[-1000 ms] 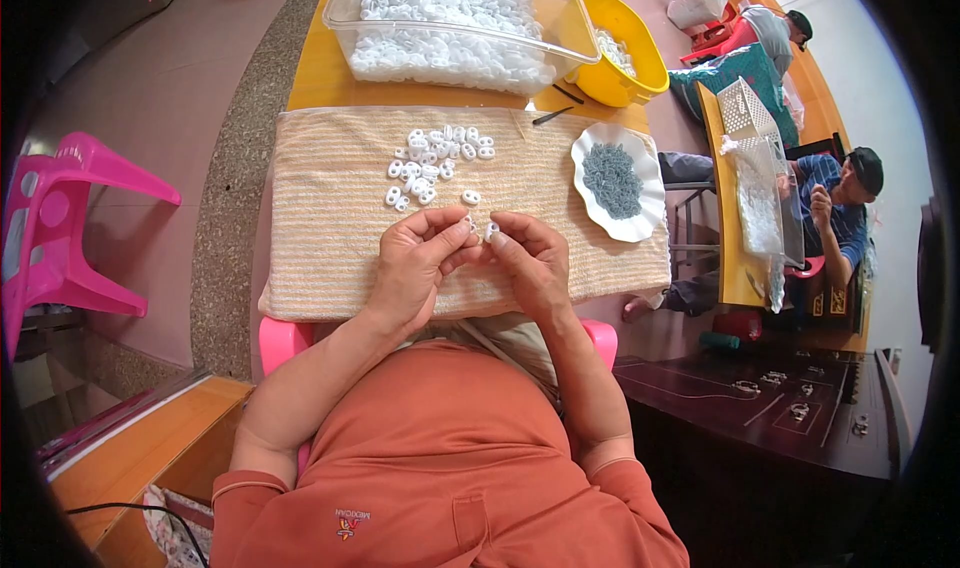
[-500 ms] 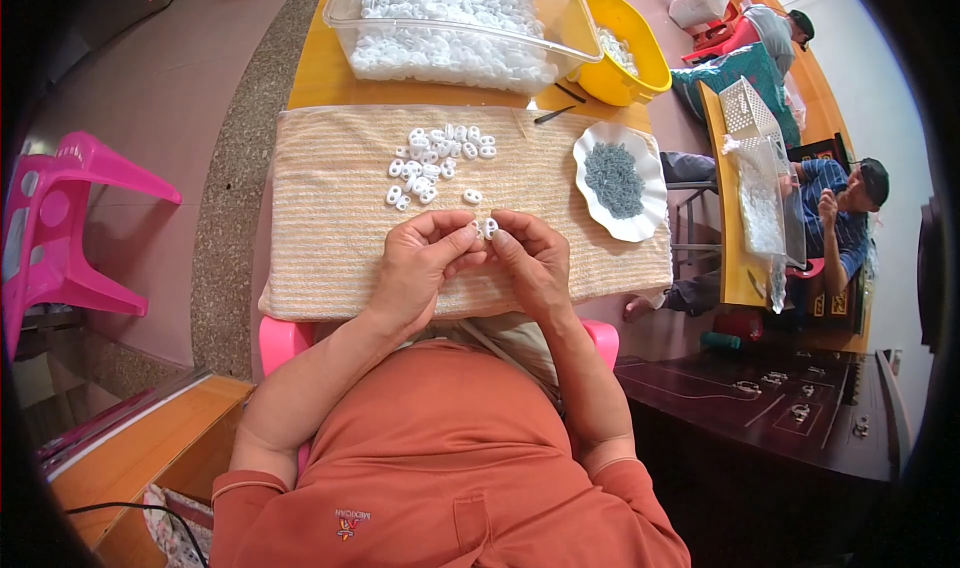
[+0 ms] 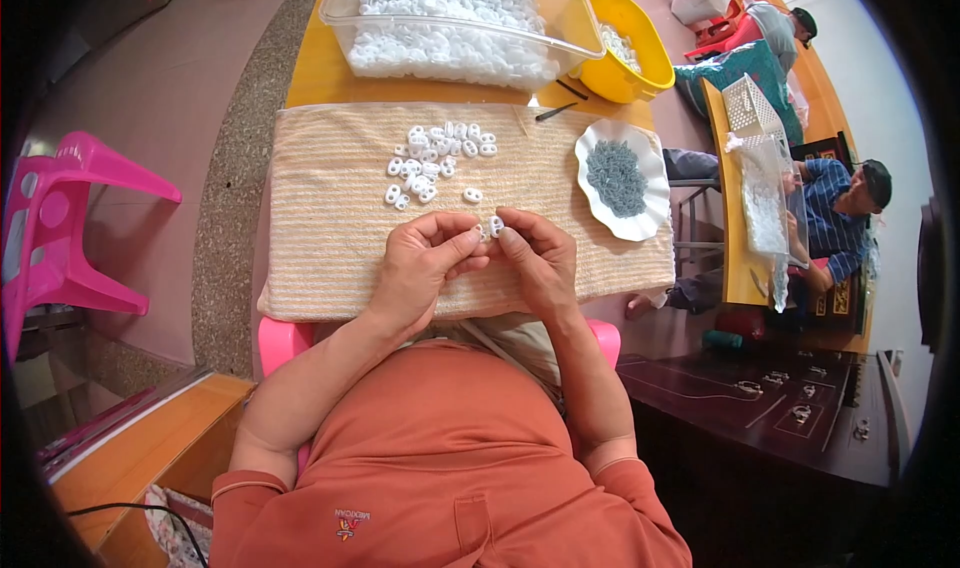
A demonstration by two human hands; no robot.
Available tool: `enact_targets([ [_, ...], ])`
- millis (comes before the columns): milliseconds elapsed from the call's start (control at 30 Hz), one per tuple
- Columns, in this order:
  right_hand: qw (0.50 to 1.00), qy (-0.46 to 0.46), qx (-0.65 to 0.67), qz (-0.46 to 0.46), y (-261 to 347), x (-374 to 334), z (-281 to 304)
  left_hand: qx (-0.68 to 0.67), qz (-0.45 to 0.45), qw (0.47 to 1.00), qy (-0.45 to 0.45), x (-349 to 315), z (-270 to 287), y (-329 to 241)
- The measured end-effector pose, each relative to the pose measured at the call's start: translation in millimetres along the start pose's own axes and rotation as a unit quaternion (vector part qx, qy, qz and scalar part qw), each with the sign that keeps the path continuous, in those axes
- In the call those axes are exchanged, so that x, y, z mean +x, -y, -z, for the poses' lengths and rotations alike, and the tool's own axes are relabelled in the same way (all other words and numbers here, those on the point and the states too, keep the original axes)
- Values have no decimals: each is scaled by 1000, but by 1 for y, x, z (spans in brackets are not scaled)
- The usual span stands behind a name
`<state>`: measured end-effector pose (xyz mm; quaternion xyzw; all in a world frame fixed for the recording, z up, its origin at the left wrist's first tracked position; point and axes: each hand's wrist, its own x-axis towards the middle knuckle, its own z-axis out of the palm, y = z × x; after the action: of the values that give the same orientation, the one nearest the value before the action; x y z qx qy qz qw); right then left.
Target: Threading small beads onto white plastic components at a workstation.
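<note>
Above the towel's near half, my two hands meet in front of my body. My right hand (image 3: 543,263) pinches a small white two-holed plastic piece (image 3: 496,227), which looks like a cord lock, between thumb and fingers. Close beside it, my left hand (image 3: 418,268) is closed in a pinch around a small whitish part (image 3: 482,234), mostly hidden by the fingertips. A single white two-holed piece (image 3: 472,196) lies just beyond the hands. Farther off is a loose pile of similar white pieces (image 3: 430,153). Small grey pieces (image 3: 616,178) fill a white scalloped plate (image 3: 655,193) on the right.
A striped towel (image 3: 330,218) covers the table. Behind it stand a clear bin (image 3: 450,23) of white pieces and a yellow basin (image 3: 625,83); a dark slender tool (image 3: 555,113) lies near them. A pink stool (image 3: 85,228) is left. Another person (image 3: 840,203) sits at the right.
Both hands have shifted slightly to the right, and the right hand's white piece is a little farther from the left fingertips. The seated person's raised hand has come down.
</note>
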<state>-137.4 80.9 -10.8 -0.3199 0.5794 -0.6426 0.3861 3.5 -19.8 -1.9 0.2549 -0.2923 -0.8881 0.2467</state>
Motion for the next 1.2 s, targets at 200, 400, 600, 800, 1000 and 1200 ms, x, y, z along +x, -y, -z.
enact_targets([
  [200, 1000, 7, 3, -1, 1, 0, 1, 7, 9, 1000, 3, -1, -2, -1],
  [400, 1000, 18, -3, 2, 1, 1, 3, 11, 14, 1000, 11, -1, -1, -2],
  [600, 1000, 17, -4, -4, 8, 1, 4, 13, 18, 1000, 7, -1, -1, -1],
  [800, 1000, 7, -12, -4, 6, 1, 6, 19, 23, 1000, 5, 0, 1, 0],
  [1000, 1000, 20, -11, -5, 8, 1, 7, 25, 28, 999, 7, 0, 1, -1],
  [1200, 999, 30, -15, 0, 9, 1, 9, 33, 33, 999, 6, 0, 2, 0],
])
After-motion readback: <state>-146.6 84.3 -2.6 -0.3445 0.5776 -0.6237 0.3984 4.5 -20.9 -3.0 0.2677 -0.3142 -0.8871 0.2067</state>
